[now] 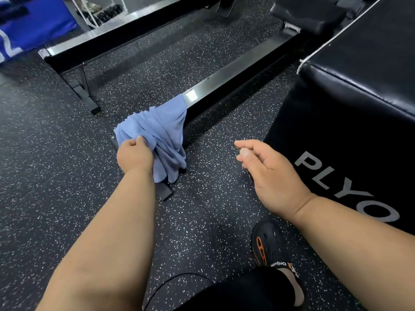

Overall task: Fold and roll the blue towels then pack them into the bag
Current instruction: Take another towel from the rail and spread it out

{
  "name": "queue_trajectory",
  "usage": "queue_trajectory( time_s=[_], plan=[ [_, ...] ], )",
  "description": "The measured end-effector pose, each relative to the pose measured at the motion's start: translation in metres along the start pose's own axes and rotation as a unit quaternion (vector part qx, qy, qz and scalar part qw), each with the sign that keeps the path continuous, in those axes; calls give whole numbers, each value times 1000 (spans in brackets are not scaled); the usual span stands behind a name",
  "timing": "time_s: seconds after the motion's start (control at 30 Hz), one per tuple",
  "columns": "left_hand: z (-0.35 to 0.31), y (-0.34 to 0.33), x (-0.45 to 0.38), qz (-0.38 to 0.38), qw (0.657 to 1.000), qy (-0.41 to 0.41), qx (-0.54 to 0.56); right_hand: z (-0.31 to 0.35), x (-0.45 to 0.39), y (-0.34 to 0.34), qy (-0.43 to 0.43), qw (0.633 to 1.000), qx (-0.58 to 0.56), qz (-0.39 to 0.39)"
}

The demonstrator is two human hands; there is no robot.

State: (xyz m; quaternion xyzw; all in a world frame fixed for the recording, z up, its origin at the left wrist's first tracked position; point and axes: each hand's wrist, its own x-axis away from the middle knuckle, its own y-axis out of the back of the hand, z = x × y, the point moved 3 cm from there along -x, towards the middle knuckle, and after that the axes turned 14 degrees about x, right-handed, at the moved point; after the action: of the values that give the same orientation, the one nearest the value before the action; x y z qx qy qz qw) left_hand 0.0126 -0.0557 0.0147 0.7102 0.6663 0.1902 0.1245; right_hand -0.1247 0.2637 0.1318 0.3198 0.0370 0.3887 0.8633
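While one hand point(267, 173) idles, another point(134, 153) grips one towel point(157, 129).

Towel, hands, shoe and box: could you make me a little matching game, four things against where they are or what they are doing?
Things:
1. blue towel
2. right hand
3. black and orange shoe
4. black box marked PLYO

States or places:
A. stands at the right of the view
B. draped over the end of a metal bench rail, bunched
C. holds nothing, fingers relaxed, above the floor
D. on the speckled floor at bottom right

Pairs: 1-B, 2-C, 3-D, 4-A. The left hand grips the towel.
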Motion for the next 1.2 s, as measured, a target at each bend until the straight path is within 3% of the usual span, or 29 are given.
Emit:
queue_trajectory(
  time_s=[0.13, 0.5, 0.67, 0.77, 0.87, 0.93, 1.0, 1.13, 1.2],
  plan=[
    [-27, 19, -15, -19, 992, -16, 121, 13, 8, 4, 4, 1000, -10, -4],
    [-100, 56, -28, -1, 979, -103, 177, 43, 35, 14, 17, 999, -37, -20],
    [-107, 58, -18, -19, 979, -53, 197, 43, 41, 17, 15, 999, -29, -14],
    [-89, 50, -17, 35, 994, 58, 84, 39, 39, 17, 12, 1000, -22, -9],
    [-53, 42, -15, 49, 986, 161, 9, 34, 32, 14, 13, 1000, -16, -7],
    [-32, 36, -15, 8, 985, 150, -80, 30, 25, 13, 11, 1000, -15, -7],
    [-26, 25, -8, 17, 987, 101, -124, 26, 18, 10, 8, 1000, -11, -3],
    [-30, -18, -4, 137, 973, -34, -182, 14, 6, 5, 1, 1000, -6, 3],
    [-28, -41, -9, 199, 955, -43, -215, 7, 1, 2, -4, 1000, -2, 10]
  ],
)
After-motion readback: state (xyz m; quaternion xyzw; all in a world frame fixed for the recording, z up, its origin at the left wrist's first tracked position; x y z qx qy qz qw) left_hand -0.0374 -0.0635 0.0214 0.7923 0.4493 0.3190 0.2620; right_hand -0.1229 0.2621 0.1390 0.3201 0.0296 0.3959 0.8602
